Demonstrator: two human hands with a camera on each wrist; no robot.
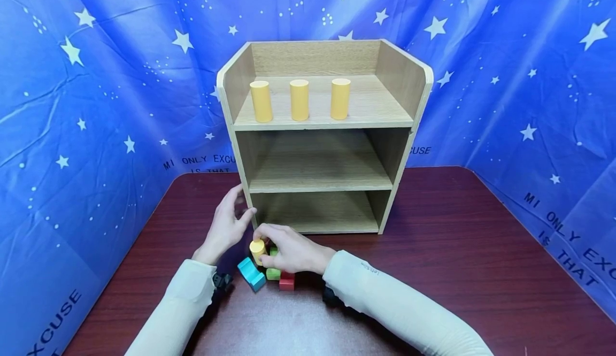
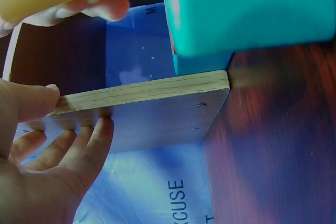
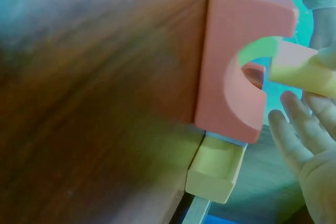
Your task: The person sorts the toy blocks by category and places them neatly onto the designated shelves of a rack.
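Observation:
My left hand (image 1: 225, 226) holds the left side panel of a wooden shelf unit (image 1: 320, 185), thumb at the front edge and fingers against the outer face in the left wrist view. With my right hand (image 1: 292, 250) I pinch a yellow cylinder block (image 1: 258, 250), in front of the shelf's lower left corner. A teal block (image 1: 252, 274) with a curved notch lies close by. Partly behind the right hand are a green block (image 1: 273, 274) and a red arch block (image 1: 287, 281). The right wrist view also shows a pale yellow grooved block (image 3: 215, 171) beside the red one.
Three yellow cylinders, left (image 1: 261, 102), middle (image 1: 299, 100) and right (image 1: 340, 99), stand upright in a row on the top shelf. Dark red tabletop (image 1: 457, 249) surrounds the unit. A blue star-patterned curtain (image 1: 144, 78) hangs behind and at both sides.

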